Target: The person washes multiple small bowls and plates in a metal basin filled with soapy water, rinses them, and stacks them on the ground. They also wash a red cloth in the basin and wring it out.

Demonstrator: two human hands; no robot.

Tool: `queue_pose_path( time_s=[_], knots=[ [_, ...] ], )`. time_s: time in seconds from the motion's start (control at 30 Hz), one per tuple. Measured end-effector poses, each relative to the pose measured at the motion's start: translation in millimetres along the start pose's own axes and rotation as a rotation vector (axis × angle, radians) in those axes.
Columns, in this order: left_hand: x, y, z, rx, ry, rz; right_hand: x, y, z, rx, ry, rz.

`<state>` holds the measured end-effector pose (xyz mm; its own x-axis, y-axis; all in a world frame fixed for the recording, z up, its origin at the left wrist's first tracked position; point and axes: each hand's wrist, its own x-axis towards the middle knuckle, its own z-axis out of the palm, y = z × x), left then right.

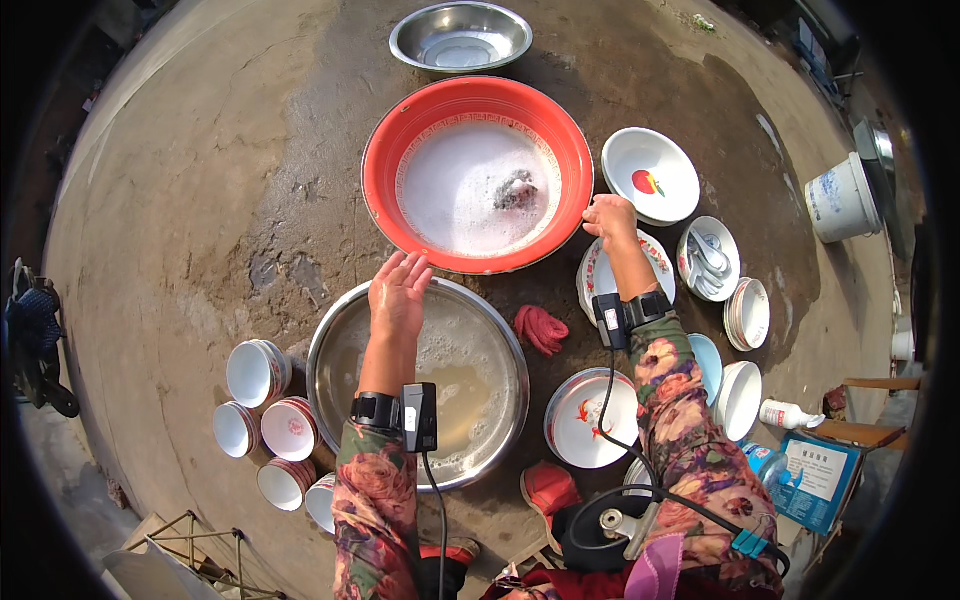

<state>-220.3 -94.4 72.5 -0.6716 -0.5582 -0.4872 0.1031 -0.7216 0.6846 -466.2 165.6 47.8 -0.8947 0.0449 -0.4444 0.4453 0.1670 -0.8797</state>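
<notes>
A red enamel basin (382,135) of sudsy water stands before me, a dark lump showing in its foam. My left hand (400,296) is held palm up with nothing in it, by the basin's near left edge and over a wide steel basin (517,409) of cloudy water. At the red basin's right rim is my right hand (611,219), fingers curled; whether they grip the rim is unclear. Beneath that arm lies a floral plate (600,281). A crumpled pink cloth (541,330) rests on the ground between the steel basin and the plates.
An empty steel bowl (461,49) stands beyond the red basin. Stacked bowls (259,373) lie on their sides at left. At right are white enamel basins (667,161), a bowl of spoons (709,259), a fish-patterned basin (592,420), bottles (787,414) and a white bucket (841,199).
</notes>
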Motion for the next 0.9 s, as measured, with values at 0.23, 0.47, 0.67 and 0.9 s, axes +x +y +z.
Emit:
queue_pose_path(
  time_s=[0.23,0.47,0.67,0.9],
  knots=[
    [11,-11,4,0.022,0.076,-0.034,-18,10,-4,0.086,-0.11,0.0],
    [11,-6,14,0.006,0.252,-0.077,-33,17,-5,0.106,-0.139,-0.006],
    [12,-4,14,-0.005,0.303,-0.11,-41,24,-5,0.116,-0.203,-0.004],
    [11,-2,12,-0.033,0.243,-0.124,-72,20,4,-0.625,-0.05,-0.864]
  ],
)
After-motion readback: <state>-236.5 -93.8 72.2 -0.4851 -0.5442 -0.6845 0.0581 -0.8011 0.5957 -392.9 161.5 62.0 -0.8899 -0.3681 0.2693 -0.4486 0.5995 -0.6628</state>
